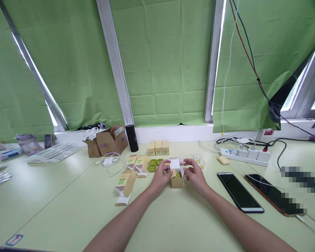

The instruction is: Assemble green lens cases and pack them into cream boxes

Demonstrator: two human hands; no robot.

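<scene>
A small tan cardboard box stands on the table with its white-lined lid raised, and something green shows inside. My left hand holds the box's left side, fingers curled at the flap. At the right flap, the fingers and thumb of my right hand are bent together on its edge. Just beyond my left hand sit several green square cups. Clear plastic cups with a little yellow in them are behind my right hand. To the left lie unfolded tan boxes with green labels.
Three closed tan boxes stand in a row farther back. Behind on the left are a brown carton, a black bottle and a white cable. Two phones and a power strip with cables lie to the right.
</scene>
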